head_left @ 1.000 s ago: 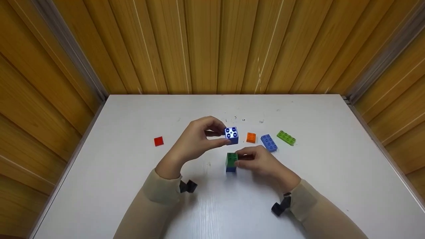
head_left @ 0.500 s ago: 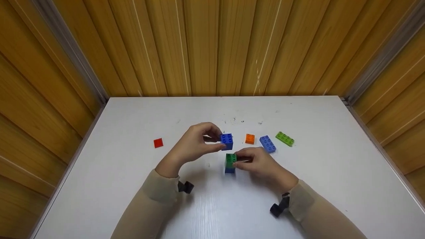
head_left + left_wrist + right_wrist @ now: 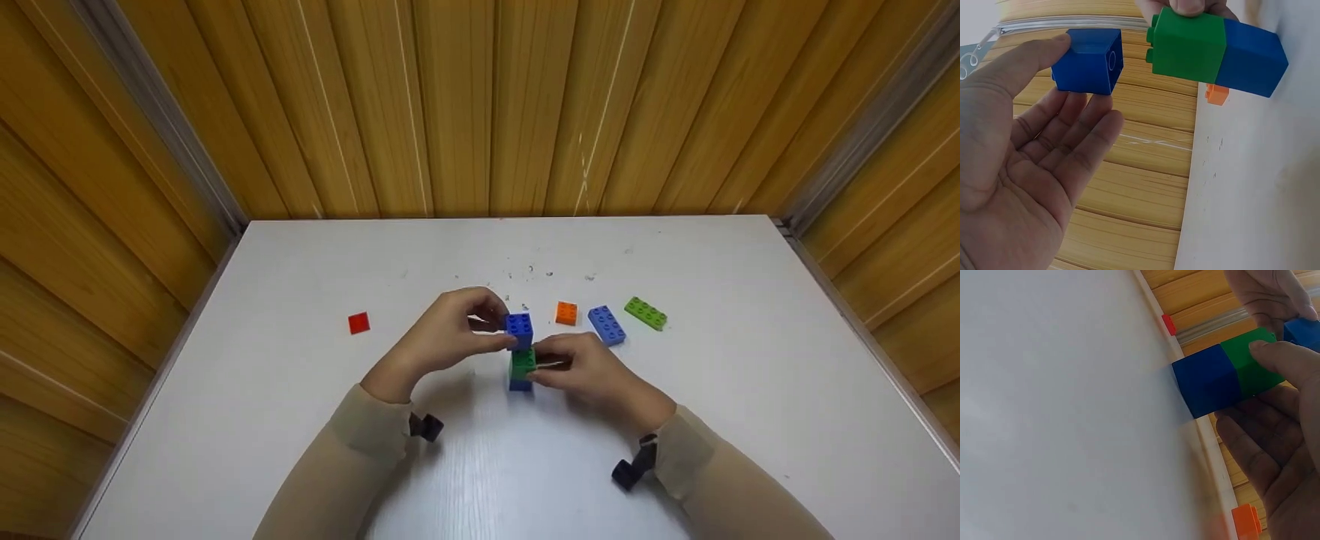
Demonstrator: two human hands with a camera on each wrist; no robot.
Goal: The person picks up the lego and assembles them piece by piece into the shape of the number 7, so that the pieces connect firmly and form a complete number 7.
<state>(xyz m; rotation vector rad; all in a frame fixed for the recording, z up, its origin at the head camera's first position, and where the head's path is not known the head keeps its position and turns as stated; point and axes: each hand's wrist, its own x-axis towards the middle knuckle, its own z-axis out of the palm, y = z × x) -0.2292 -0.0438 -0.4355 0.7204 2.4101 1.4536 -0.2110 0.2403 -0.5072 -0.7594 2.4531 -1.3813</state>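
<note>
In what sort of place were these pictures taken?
Probably an indoor booth for hand work: wood-look walls stand on three sides of a white table, with toy bricks.

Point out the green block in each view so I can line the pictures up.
Head: green block, below and slightly right of centre, pinched by the right hand.
Left wrist: green block, near the top, right of centre.
Right wrist: green block, upper right, partly covered by that hand.
Shared landmark: orange block, in all three views.
</note>
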